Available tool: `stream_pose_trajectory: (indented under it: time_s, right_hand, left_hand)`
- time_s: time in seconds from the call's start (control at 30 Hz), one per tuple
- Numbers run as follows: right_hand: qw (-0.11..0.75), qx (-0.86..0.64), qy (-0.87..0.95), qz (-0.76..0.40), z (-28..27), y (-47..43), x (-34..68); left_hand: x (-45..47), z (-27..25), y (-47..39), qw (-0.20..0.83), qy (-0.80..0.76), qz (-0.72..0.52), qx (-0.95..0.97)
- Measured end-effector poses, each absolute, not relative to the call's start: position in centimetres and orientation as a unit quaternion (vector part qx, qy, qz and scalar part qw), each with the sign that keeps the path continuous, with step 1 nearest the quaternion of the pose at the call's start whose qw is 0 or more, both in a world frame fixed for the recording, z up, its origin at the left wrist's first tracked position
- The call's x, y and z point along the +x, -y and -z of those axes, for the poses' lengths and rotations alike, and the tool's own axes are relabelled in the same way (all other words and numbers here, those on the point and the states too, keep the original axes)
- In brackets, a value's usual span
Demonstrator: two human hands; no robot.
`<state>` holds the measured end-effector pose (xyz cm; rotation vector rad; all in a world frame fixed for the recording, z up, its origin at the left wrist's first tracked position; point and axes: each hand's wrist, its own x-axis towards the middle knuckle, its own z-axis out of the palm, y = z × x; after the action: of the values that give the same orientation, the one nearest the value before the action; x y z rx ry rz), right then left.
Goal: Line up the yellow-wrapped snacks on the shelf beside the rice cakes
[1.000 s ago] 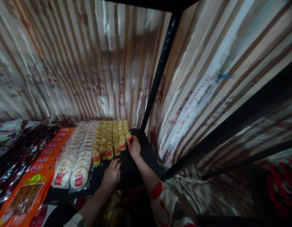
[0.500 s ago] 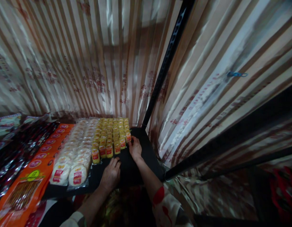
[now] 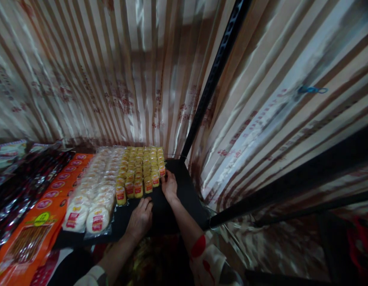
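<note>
Rows of small yellow wrapped cakes (image 3: 138,188) with red labels stand on a black shelf (image 3: 184,198). My right hand (image 3: 169,186) is at the front of the rightmost row, its thumb and fingers apart and against the side of the end cake (image 3: 162,171). Just in front of the rows, my left hand (image 3: 140,216) rests low over the shelf with its fingers curled together. What lies under those fingers, if anything, is hidden. To the left of the yellow cakes are two rows of round white wrapped cakes (image 3: 97,220) with red labels.
Orange snack packets (image 3: 31,234) overlap in a row at the left, beside dark shiny packets (image 3: 26,186). A black metal upright (image 3: 202,107) rises at the shelf's back corner. Striped plastic sheeting (image 3: 118,71) hangs behind and to the right, with a blue clip (image 3: 313,90) on it.
The view has shifted slightly, moving the sheeting and clip rightward in the picture. Both hands stay in nearly the same places, and the cakes look unmoved.
</note>
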<state>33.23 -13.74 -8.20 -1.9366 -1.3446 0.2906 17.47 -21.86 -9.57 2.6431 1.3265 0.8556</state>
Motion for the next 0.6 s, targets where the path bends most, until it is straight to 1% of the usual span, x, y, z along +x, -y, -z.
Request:
stream_pose_trajectory:
  time_s: [0.2,0.37,0.5,0.6]
  right_hand:
    - [0.417,-0.744,0.503,-0.139,8.3,13.9,33.5]
    - [0.460,-0.727,0.488,-0.148,7.7,15.1,33.4]
    - [0.504,-0.706,0.476,-0.143,6.4,18.1,32.6]
    - [0.550,-0.667,0.469,-0.181,5.4,22.0,30.9]
  left_hand:
    - [17.5,9.5,21.9,0.020,-0.433,-0.263,0.862]
    - [17.5,9.6,22.0,0.035,-0.440,-0.267,0.857]
    - [17.2,9.2,21.9,0.042,-0.422,-0.273,0.864]
    - [16.9,9.0,22.8,0.049,-0.403,-0.288,0.867]
